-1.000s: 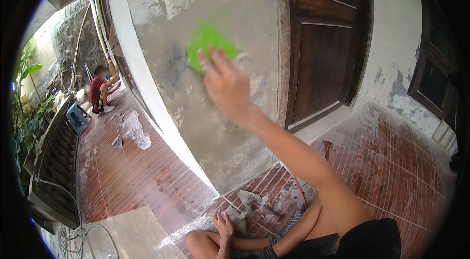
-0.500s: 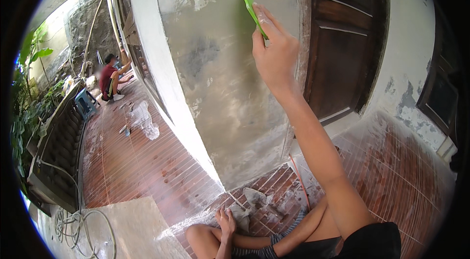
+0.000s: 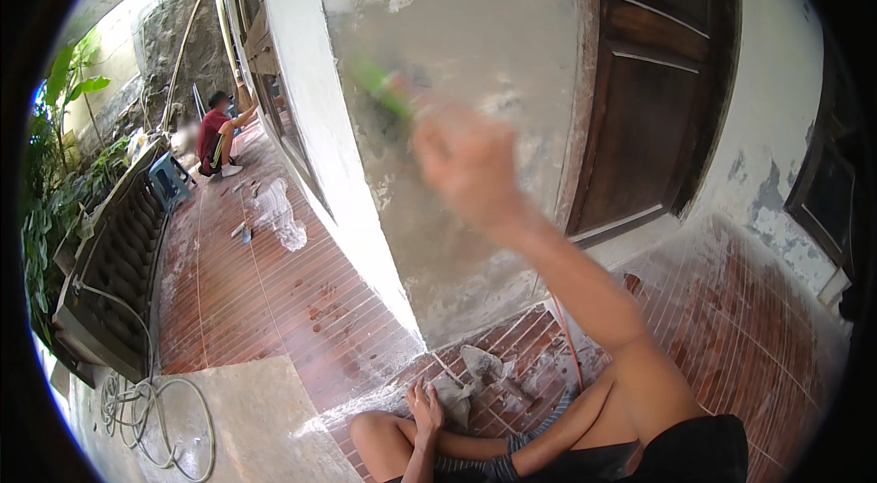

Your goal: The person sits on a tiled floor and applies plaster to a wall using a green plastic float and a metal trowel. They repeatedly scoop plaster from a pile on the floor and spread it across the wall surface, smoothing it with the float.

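Observation:
My right hand (image 3: 466, 163) is raised before a patchy grey plastered wall (image 3: 438, 255), its fingers wrapped round a thin, flat green scraper-like tool (image 3: 382, 89). Both are smeared by motion. The tool's tip points up and left, near the left part of the wall; whether it touches the plaster I cannot tell. Low in the picture, my left hand (image 3: 424, 408) rests by my bent knee, its fingers loosely stretched and holding nothing. Just right of that hand, crumpled grey scraps (image 3: 482, 362) lie at the foot of the wall.
A dark wooden door (image 3: 649, 90) stands right of the wall. Far left, a person in a red shirt (image 3: 215, 131) squats beside a blue stool (image 3: 171, 180). A coiled hose (image 3: 155, 428) lies lower left, near a dark balustrade (image 3: 114, 255). An orange cord (image 3: 568, 337) runs over the red tiles.
My right hand has swept the green tool down and left across the wall from near its upper right. My left hand stays by the knee. The view has shifted slightly.

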